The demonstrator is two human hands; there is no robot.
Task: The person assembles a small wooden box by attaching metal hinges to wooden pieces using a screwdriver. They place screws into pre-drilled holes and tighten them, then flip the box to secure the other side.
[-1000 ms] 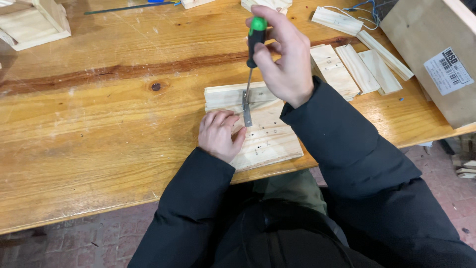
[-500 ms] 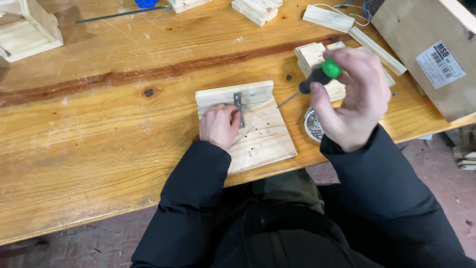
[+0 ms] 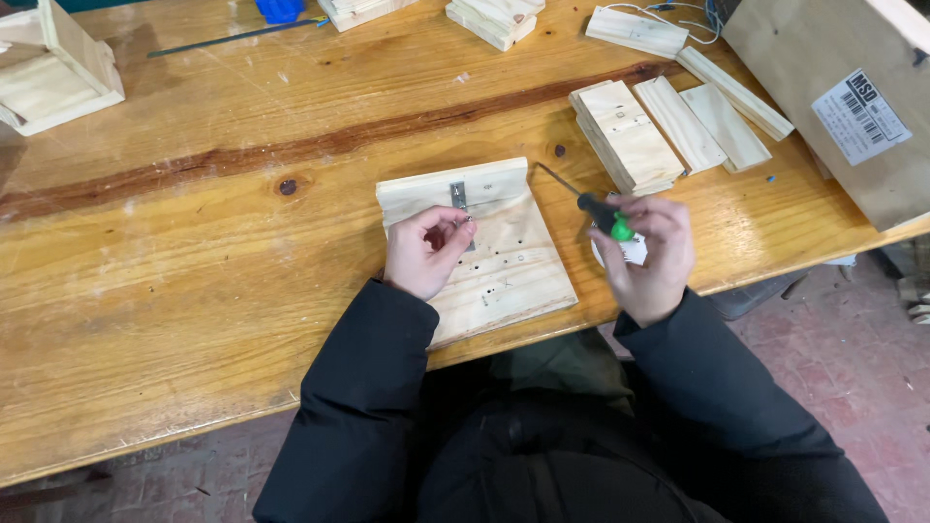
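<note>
Left hand (image 3: 426, 252) is resting curled on the pine panel assembly (image 3: 484, 247) at the bench's near edge, fingertips pinching by the small metal bracket (image 3: 459, 197); can't tell if a screw is in there. Right hand (image 3: 647, 254) is closing round the green-handled screwdriver (image 3: 593, 207), blade pointing away-left over a small round tin. Panels are looking light, stiff, splintery: pale boards, drilled holes; best held flat by the edges, clear of the bracket
</note>
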